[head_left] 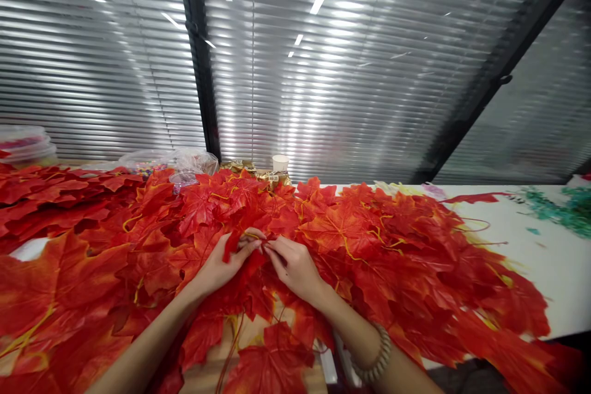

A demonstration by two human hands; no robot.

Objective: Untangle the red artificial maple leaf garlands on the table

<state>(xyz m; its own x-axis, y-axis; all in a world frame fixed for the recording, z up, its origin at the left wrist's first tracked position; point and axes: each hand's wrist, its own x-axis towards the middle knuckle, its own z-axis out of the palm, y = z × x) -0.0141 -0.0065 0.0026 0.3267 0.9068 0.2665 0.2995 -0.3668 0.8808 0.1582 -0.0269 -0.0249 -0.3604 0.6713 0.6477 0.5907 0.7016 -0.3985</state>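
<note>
Both of my hands meet at the middle of a wide heap of red artificial maple leaves point(337, 228). My left hand point(235, 255) is closed in a pinch on a red leaf point(252, 268), part of which sticks up between its fingers. Right beside it, my right hand point(293, 265) has its fingertips pinched at the same spot, where a thin yellow strand shows; exactly what they grip is too small to tell. Below my hands, another red leaf point(272, 360) hangs over a wooden surface point(221, 354). Yellow stems lie scattered among the leaves.
Clear plastic tubs point(25, 144) stand at the far left. Behind the leaves are a plastic bag point(196, 161), gold wrappers point(274, 178) and a white paper cup point(280, 163). Green shreds point(561, 209) lie on the white table point(535, 258) at the right. Window blinds are behind.
</note>
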